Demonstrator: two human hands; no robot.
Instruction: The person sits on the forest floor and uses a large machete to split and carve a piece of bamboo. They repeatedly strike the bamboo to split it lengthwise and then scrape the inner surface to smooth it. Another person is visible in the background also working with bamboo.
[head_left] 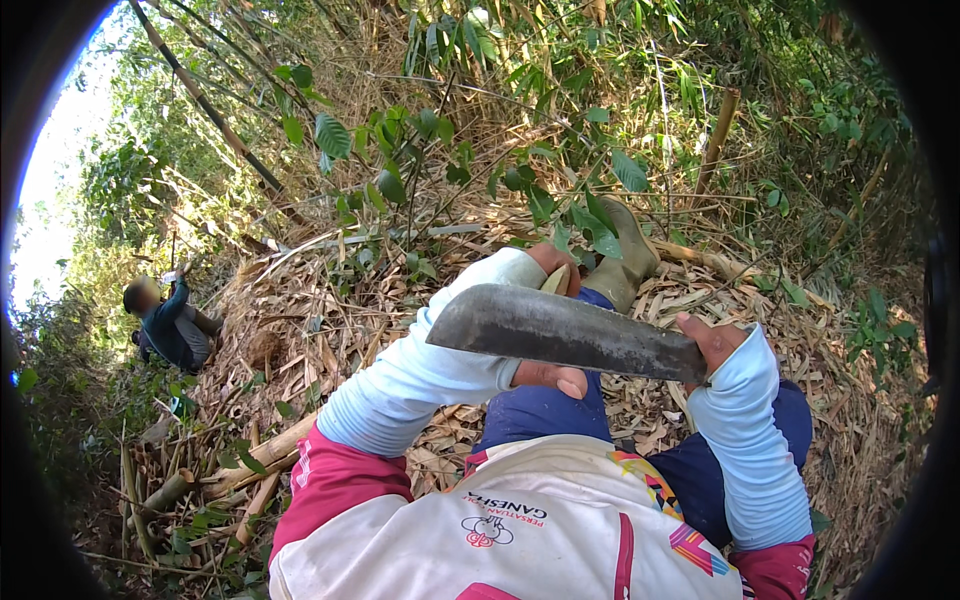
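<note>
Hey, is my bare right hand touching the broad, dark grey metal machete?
Touching. The head view shows the bare right hand closed at the base of the dark grey metal machete, its blade pointing leftward.

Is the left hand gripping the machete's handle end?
No, the right hand grips the machete at that end, while the left hand is partly hidden behind the blade.
</note>
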